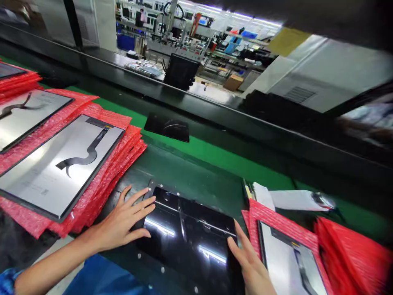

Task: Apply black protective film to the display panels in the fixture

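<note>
A glossy black screen panel (190, 233) lies in front of me on a dark base plate with small pale dots (162, 269) along its edges. My left hand (125, 219) has its fingers spread, the fingertips reaching the panel's left edge. At the right edge, my right hand (250, 260) holds the panel, thumb on its face and fingers along the side. To the left, a silver-backed display panel (61, 164) with a dark ribbon cable rests on a stack of red bubble-wrap sleeves (123, 159). Another silver-backed display (288, 262) lies right of my right hand.
A flat black panel (167, 127) lies on the green strip beyond the work surface. Folded red sleeves (353, 254) sit at far right, near a white strip (288, 199) with a round metal piece. A dark ledge (215, 106) crosses behind; cluttered shelves stand past it.
</note>
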Demonstrator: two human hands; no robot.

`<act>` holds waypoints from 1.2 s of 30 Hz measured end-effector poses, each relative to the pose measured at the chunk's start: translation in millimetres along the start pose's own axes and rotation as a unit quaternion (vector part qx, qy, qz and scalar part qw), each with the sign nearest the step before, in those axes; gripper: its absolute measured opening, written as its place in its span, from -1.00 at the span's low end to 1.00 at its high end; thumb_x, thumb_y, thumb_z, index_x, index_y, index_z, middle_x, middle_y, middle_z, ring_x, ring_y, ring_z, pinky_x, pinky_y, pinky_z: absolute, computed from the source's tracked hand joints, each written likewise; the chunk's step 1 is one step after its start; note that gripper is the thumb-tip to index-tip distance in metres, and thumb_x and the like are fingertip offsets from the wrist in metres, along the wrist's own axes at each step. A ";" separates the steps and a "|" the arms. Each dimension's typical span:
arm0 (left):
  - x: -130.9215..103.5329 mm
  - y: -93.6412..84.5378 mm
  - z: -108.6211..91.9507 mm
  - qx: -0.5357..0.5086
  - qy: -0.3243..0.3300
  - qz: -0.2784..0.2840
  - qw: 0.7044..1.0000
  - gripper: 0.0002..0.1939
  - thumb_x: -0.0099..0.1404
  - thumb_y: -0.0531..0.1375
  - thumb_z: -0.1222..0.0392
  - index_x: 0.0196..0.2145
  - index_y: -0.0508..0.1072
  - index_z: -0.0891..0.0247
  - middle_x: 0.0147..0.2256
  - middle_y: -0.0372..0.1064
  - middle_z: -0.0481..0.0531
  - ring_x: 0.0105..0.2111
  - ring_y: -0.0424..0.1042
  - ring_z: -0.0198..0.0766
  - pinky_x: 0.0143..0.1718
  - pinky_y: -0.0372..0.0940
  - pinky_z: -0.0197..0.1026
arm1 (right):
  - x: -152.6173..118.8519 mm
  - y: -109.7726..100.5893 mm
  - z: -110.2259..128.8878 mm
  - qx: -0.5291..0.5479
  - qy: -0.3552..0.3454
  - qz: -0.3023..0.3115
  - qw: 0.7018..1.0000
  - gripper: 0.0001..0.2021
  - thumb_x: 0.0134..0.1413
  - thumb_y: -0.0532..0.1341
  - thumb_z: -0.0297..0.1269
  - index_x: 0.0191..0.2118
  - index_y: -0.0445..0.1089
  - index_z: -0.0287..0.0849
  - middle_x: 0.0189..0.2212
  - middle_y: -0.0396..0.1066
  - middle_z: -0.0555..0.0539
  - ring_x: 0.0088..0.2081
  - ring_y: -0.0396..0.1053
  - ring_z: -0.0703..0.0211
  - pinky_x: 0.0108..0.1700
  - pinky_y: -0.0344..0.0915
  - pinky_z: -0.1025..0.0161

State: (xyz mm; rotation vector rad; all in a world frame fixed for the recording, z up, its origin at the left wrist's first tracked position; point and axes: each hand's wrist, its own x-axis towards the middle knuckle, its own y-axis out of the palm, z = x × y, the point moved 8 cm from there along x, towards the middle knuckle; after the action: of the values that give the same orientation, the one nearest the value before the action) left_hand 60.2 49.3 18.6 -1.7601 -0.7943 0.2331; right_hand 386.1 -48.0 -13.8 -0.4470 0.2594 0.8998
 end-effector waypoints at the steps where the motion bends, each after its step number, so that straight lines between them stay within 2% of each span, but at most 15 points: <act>1: 0.0 -0.3 0.0 -0.004 0.001 -0.002 1.000 -0.34 0.40 0.10 -0.15 0.35 0.08 0.10 0.33 0.11 0.02 0.41 -0.17 -0.07 0.38 -0.45 0.26 | 0.2 1.0 0.7 -0.004 0.000 -0.001 1.000 -0.15 -0.13 0.36 0.24 0.31 0.18 0.22 0.37 0.07 0.07 0.40 -0.09 -0.07 0.39 -0.23 -0.12; 8: 0.3 -2.4 -0.5 -0.026 0.002 -0.007 1.000 -0.33 0.39 0.13 -0.13 0.35 0.08 0.08 0.31 0.15 0.08 0.41 -0.13 -0.03 0.37 -0.36 0.32 | -1.8 4.7 4.1 0.006 -0.003 0.002 1.000 -0.18 -0.11 0.37 0.21 0.30 0.19 0.25 0.37 0.06 0.14 0.41 -0.13 -0.06 0.40 -0.24 -0.06; 12: 0.3 -1.8 0.0 -0.024 0.001 -0.004 1.000 -0.33 0.39 0.12 -0.13 0.35 0.08 0.08 0.32 0.14 0.08 0.41 -0.14 -0.02 0.37 -0.36 0.34 | -7.3 6.6 9.5 0.007 -0.003 -0.006 1.000 -0.16 -0.11 0.37 0.20 0.32 0.18 0.17 0.37 0.06 0.10 0.41 -0.14 -0.02 0.41 -0.25 -0.02; 16: -0.4 0.5 0.9 -0.028 -0.004 0.003 1.000 -0.34 0.39 0.12 -0.14 0.35 0.09 0.07 0.33 0.11 0.07 0.41 -0.16 0.00 0.36 -0.31 0.37 | -12.4 12.7 18.7 0.004 -0.005 0.015 1.000 -0.13 -0.07 0.36 0.18 0.36 0.12 0.11 0.38 0.02 0.07 0.42 -0.16 0.00 0.40 -0.23 0.00; 18: -1.0 0.7 2.4 -0.034 -0.017 0.000 0.999 -0.37 0.39 0.12 -0.15 0.33 0.14 0.05 0.36 0.02 0.07 0.42 -0.21 0.02 0.35 -0.24 0.38 | -12.6 12.9 20.0 0.004 0.003 0.018 1.000 -0.10 -0.09 0.37 0.17 0.36 0.11 0.07 0.38 0.02 0.04 0.41 -0.14 0.02 0.40 -0.24 0.01; 21: -1.4 -1.1 7.7 -0.057 -0.054 -0.015 0.997 -0.49 0.43 0.08 -0.06 0.28 0.23 0.04 0.42 -0.17 0.08 0.43 -0.32 0.05 0.34 -0.11 0.35 | -11.2 11.4 19.6 0.011 0.010 0.007 1.000 -0.06 -0.15 0.39 0.18 0.36 0.12 0.05 0.37 0.05 0.03 0.41 -0.10 0.02 0.40 -0.22 0.04; 24: -0.6 -1.3 11.4 -0.088 -0.075 -0.020 0.993 -0.51 0.49 -0.01 0.07 0.33 0.14 0.13 0.39 -0.09 0.14 0.43 -0.28 -0.04 0.37 -0.09 0.28 | -11.1 13.2 19.3 0.023 0.010 0.001 1.000 -0.02 -0.19 0.41 0.17 0.36 0.12 0.02 0.36 0.08 0.00 0.39 -0.06 -0.01 0.39 -0.14 0.03; 26: 0.4 -1.7 11.6 -0.096 -0.072 -0.024 0.992 -0.50 0.51 -0.04 0.13 0.35 0.08 0.19 0.36 0.02 0.17 0.42 -0.21 -0.09 0.39 -0.11 0.25 | -12.6 15.2 21.1 0.022 0.001 -0.004 1.000 -0.01 -0.21 0.42 0.15 0.36 0.12 -0.02 0.36 0.08 -0.01 0.39 -0.06 -0.03 0.38 -0.09 0.05; 28: 1.1 -2.5 10.2 -0.087 -0.061 -0.028 0.994 -0.51 0.51 -0.05 0.17 0.34 0.11 0.19 0.35 0.04 0.18 0.42 -0.20 -0.08 0.39 -0.13 0.26 | -14.8 16.4 22.8 0.021 -0.004 -0.010 1.000 -0.01 -0.20 0.42 0.13 0.36 0.12 -0.04 0.36 0.09 -0.01 0.39 -0.07 -0.04 0.38 -0.06 0.06; 33: 0.8 -2.8 4.8 -0.041 -0.030 -0.028 0.998 -0.53 0.49 -0.02 0.19 0.31 0.19 0.14 0.39 -0.08 0.19 0.42 -0.26 0.01 0.37 -0.12 0.31 | -19.2 16.4 20.9 0.042 -0.006 -0.017 0.999 -0.02 -0.22 0.44 0.10 0.36 0.14 -0.02 0.33 0.15 -0.02 0.39 -0.05 -0.08 0.34 0.04 0.04; 36: 0.5 -1.0 2.6 -0.027 -0.015 -0.026 0.999 -0.52 0.48 0.02 0.19 0.31 0.19 0.10 0.41 -0.19 0.20 0.42 -0.28 0.05 0.36 -0.11 0.34 | -20.9 16.5 14.8 0.062 0.005 -0.019 0.998 -0.01 -0.23 0.45 0.08 0.36 0.13 0.02 0.30 0.21 -0.05 0.37 0.00 -0.12 0.36 -0.02 -0.03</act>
State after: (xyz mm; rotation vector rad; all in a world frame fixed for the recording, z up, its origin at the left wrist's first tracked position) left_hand 58.8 51.8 18.7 -1.7874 -0.8739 0.2048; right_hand 360.8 -46.5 3.2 -0.3410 0.3129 0.8400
